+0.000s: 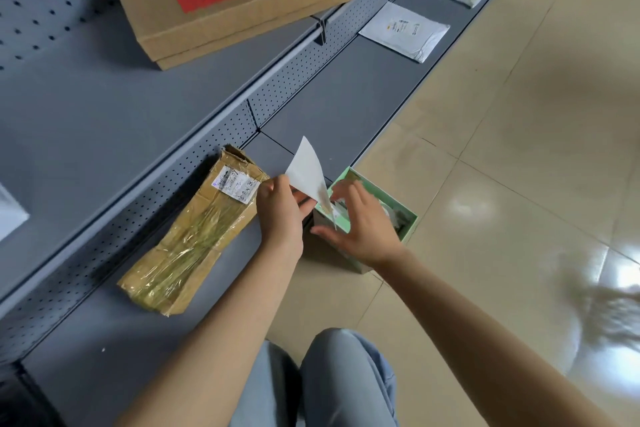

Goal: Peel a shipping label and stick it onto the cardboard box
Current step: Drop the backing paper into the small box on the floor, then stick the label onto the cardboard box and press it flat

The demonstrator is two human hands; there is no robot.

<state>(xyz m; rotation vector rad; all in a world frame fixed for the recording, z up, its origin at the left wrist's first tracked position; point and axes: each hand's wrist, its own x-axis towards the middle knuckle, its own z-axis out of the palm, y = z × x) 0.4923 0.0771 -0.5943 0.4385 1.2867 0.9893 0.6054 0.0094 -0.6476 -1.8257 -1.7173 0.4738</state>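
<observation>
just between both hands [320, 215], white label sheet [308, 173] pinched by left, right fingers spread loose beside it

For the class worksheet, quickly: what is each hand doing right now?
Left hand: closed, fingers pinching the white label sheet.
Right hand: fingers spread over the green box, at the sheet's lower corner; whether it grips cannot be told.

A parcel storeroom: grey pegboard shelving [104, 107] holds scattered parcels [404, 30].
</observation>
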